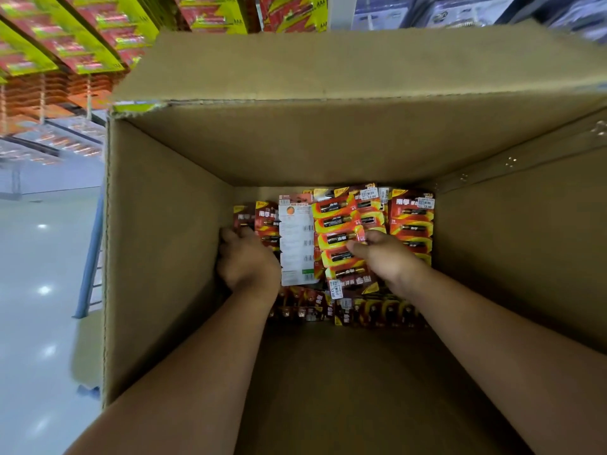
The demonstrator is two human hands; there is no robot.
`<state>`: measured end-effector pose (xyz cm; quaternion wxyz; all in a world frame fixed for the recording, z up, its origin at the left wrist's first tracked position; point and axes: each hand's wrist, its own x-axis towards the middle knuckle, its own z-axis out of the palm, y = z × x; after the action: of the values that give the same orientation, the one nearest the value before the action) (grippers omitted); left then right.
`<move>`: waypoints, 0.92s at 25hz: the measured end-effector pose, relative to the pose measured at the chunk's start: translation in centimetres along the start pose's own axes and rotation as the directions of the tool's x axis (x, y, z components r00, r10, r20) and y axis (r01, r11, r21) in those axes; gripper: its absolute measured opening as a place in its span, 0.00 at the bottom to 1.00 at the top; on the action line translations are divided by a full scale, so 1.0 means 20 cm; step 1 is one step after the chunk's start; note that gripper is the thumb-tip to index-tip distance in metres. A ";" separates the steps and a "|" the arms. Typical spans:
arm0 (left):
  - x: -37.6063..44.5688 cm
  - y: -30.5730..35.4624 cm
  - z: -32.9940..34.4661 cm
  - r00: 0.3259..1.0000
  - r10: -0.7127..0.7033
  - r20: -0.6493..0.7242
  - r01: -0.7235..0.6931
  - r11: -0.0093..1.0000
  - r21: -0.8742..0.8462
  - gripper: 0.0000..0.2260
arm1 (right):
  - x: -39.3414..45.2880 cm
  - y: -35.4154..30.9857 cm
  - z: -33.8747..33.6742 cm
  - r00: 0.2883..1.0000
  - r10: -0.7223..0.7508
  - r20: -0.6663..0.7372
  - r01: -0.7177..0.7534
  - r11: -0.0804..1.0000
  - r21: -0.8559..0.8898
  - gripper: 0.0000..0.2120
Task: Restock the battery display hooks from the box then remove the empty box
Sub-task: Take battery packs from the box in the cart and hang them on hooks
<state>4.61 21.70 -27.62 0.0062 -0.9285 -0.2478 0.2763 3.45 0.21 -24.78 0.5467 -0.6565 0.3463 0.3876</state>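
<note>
**Restock barely begun: box floor covered with battery cards**

Battery cards (341,238) cover the bottom of a deep cardboard box (170,257), red-and-yellow blister packs lying flat and overlapping, some face up, one turned white back up (297,244) with barcodes showing. A further row at the near edge lies in shadow. Both arms reach down inside. The left hand (246,261) is curled over the packs by the left wall; its fingertips are hidden, so whether the grip has closed on a pack I cannot tell. The right hand (386,254) has thumb and fingers pinching the edge of a face-up card near the middle of the pile.

Judging from the stock left, the job looks to be at an early or middle stage: plenty of packs remain to be hung, and the box is far from empty, so carrying it away is a long way off.

Readable writing is scarce. Several cards carry a white Chinese-character brand mark, seemingly "南孚". Small white price stickers (369,193) read something like "12.00". Above the box's far flap, hanging packs on the display hooks (289,14) are marked "AAA" on yellow. More rows of packs (65,44) hang at upper left, blurred; pale glossy floor (42,257) lies beside the box.
</note>
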 end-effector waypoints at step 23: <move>-0.82 -0.56 -1.29 0.929 0.347 -0.126 -0.224 0.258 -0.940 0.04 | -1.46 -0.52 0.07 0.951 -0.299 -0.083 0.310 0.892 0.328 0.16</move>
<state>0.89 27.13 4.23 -0.5983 -0.7684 -0.1896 0.1248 -0.97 4.12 5.67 0.6995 -0.6050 0.3088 0.2220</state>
